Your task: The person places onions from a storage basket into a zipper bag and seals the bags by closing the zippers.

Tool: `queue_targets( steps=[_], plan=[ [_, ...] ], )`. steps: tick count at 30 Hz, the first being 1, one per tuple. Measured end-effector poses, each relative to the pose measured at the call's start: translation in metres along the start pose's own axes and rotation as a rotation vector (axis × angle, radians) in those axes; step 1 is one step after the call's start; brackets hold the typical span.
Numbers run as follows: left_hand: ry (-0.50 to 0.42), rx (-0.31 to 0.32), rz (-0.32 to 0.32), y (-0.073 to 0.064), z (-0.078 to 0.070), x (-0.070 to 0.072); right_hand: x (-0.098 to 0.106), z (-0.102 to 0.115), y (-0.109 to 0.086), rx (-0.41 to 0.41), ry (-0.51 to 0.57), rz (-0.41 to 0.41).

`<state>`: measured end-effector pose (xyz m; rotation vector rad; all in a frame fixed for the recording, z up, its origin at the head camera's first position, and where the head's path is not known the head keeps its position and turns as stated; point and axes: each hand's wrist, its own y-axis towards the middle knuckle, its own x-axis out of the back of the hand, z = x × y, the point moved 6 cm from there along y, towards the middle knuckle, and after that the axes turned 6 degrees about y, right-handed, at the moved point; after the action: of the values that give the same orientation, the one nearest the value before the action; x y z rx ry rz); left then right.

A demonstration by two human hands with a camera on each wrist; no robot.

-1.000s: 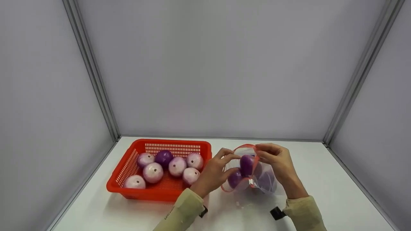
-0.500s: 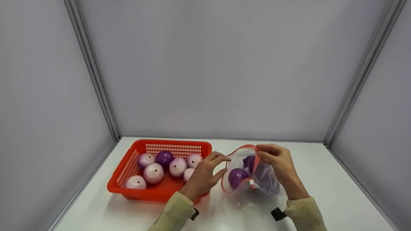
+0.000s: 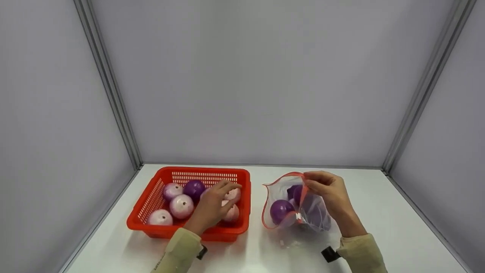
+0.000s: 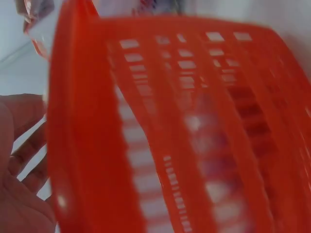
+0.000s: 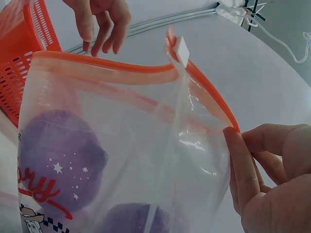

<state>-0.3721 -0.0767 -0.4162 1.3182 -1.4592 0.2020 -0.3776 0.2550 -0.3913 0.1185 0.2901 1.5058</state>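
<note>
My left hand [image 3: 211, 207] is over the red basket [image 3: 244, 212], thumb and fingers spread around the pale onions at its right side, one onion [image 3: 232, 214] just under the thumb. In the right wrist view its fingers [image 5: 119, 24] hang down with nothing between them. My right hand [image 3: 329, 188] pinches the zip edge of a clear zip bag [image 3: 278, 187] between thumb and fingertips, its mouth gaping toward the left. Inside lie several purple onions [image 3: 281, 211]. A white slider [image 5: 182, 51] sits on the orange zip.
In the basket are more onions, among them a dark purple one [image 3: 194, 189] and a pale one [image 3: 181, 206]. The white table [image 3: 386, 216] reaches grey walls [image 3: 257, 94] at the back and both sides.
My left hand has let an onion go into the bag and moved left from its mouth to the basket. My right hand keeps its pinch on the zip edge.
</note>
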Motion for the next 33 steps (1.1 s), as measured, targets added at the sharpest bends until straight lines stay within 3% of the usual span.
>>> queue_targets(
  steps=[7, 16, 25, 33],
  plan=[
    [0.102, 0.071, -0.120, -0.023, 0.053, 0.034, 0.000, -0.002, 0.000, 0.001, 0.002, 0.000],
    [0.215, 0.199, -0.130, -0.043, 0.101, 0.064, 0.006, 0.002, -0.002, 0.010, -0.010, -0.018],
    [0.249, 0.306, 0.008, -0.064, 0.132, 0.081, 0.004, 0.001, -0.001, 0.005, -0.019, 0.006],
    [0.241, 0.357, 0.171, -0.072, 0.149, 0.077, 0.007, 0.001, -0.001, 0.006, -0.008, -0.005]
  ],
)
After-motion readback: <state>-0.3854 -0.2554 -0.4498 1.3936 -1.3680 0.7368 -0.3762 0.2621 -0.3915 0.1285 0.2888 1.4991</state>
